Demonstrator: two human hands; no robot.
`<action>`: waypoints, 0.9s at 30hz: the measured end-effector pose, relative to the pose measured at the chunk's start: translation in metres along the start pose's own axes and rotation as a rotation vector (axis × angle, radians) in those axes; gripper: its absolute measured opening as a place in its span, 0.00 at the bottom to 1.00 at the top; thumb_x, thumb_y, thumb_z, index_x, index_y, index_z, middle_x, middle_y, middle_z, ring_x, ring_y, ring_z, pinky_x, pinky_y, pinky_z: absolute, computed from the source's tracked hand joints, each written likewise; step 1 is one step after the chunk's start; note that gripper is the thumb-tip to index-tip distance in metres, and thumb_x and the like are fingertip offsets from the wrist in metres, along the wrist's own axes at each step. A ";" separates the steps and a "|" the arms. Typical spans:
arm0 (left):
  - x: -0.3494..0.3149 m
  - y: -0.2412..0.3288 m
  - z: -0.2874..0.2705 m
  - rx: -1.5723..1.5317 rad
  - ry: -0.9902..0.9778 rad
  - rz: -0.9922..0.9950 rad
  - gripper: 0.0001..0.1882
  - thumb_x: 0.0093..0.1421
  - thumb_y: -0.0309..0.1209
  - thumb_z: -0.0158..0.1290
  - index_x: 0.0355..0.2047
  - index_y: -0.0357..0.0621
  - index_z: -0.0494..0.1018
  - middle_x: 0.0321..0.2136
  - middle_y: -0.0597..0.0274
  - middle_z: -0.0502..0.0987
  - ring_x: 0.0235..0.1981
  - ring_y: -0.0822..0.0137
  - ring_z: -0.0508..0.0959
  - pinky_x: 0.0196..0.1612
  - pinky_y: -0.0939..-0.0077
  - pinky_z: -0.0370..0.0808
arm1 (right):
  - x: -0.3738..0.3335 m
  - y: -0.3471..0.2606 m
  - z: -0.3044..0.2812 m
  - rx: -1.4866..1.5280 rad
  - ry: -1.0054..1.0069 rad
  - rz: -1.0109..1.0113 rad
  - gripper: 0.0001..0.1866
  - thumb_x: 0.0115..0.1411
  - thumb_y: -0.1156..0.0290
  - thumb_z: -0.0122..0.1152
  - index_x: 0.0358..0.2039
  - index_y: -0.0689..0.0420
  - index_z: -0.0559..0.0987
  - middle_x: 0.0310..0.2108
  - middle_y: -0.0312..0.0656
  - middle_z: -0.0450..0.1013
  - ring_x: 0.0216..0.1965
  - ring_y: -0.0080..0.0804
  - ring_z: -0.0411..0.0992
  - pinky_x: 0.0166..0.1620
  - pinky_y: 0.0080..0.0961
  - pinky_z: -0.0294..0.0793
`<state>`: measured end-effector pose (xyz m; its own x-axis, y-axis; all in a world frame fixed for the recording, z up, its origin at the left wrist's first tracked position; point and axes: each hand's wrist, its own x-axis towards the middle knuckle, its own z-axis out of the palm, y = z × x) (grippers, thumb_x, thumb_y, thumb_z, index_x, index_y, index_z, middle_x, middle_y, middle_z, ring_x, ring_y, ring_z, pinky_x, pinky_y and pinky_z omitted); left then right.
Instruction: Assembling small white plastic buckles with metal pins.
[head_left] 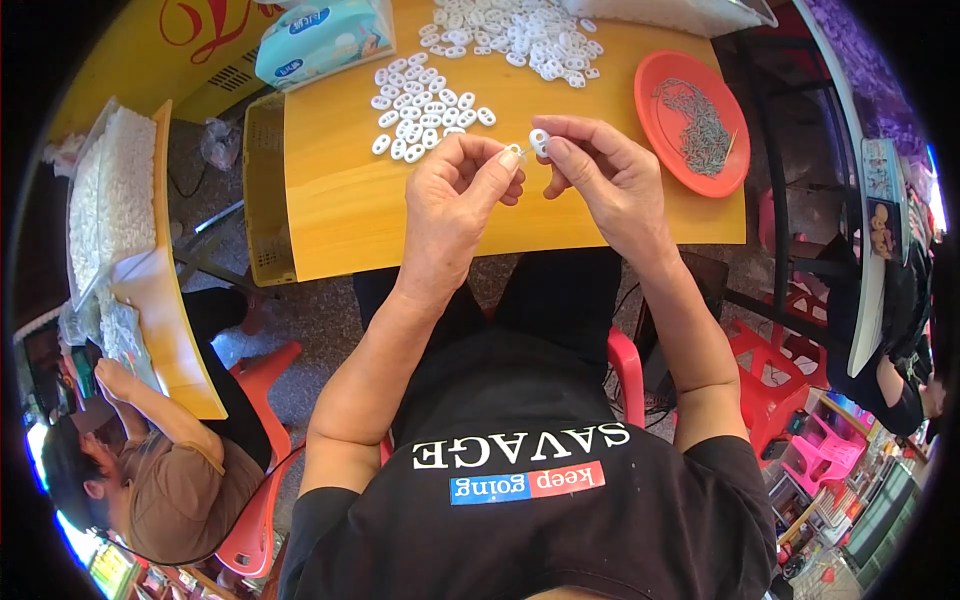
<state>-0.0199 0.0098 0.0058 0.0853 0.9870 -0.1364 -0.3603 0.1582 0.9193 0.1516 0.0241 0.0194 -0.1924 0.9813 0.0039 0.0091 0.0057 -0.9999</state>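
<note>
Over the near part of the yellow table, both my hands are raised close together. Between thumb and fingers, my right hand pinches a white oval plastic piece with two holes. My left hand is closed in a pinch on a small white piece, mostly covered by the fingertips. A thin metal bit seems to span the gap between the two pieces. Beyond my left hand lies a loose group of white two-hole pieces. To the right, a red plate holds a heap of thin grey metal parts.
A larger pile of white pieces covers the table's far side, beside a pale tray. At the far left stands a blue tissue pack. A yellow crate is left of the table. Another person sits at a table further left.
</note>
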 end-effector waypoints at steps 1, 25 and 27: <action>0.000 0.000 0.000 -0.001 0.000 0.001 0.07 0.62 0.27 0.55 0.35 0.35 0.73 0.27 0.62 0.77 0.28 0.75 0.76 0.35 0.80 0.74 | -0.001 -0.001 0.000 -0.020 0.000 0.001 0.14 0.65 0.75 0.56 0.49 0.67 0.76 0.34 0.38 0.75 0.30 0.17 0.71 0.35 0.17 0.77; 0.000 -0.008 -0.001 -0.021 -0.033 0.015 0.07 0.63 0.28 0.56 0.37 0.35 0.73 0.28 0.62 0.78 0.29 0.75 0.77 0.36 0.81 0.74 | 0.000 0.002 0.013 -0.062 0.034 -0.090 0.09 0.63 0.77 0.58 0.42 0.65 0.80 0.34 0.38 0.75 0.33 0.21 0.75 0.37 0.18 0.78; -0.001 -0.007 -0.003 -0.023 -0.062 0.040 0.08 0.64 0.28 0.55 0.39 0.36 0.73 0.31 0.63 0.78 0.32 0.75 0.76 0.38 0.81 0.74 | 0.001 0.001 0.011 0.013 0.030 -0.050 0.09 0.63 0.76 0.58 0.42 0.65 0.80 0.35 0.38 0.75 0.33 0.21 0.75 0.37 0.18 0.78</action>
<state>-0.0205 0.0073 -0.0020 0.1278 0.9889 -0.0762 -0.3856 0.1204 0.9148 0.1406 0.0227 0.0181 -0.1630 0.9851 0.0541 -0.0129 0.0527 -0.9985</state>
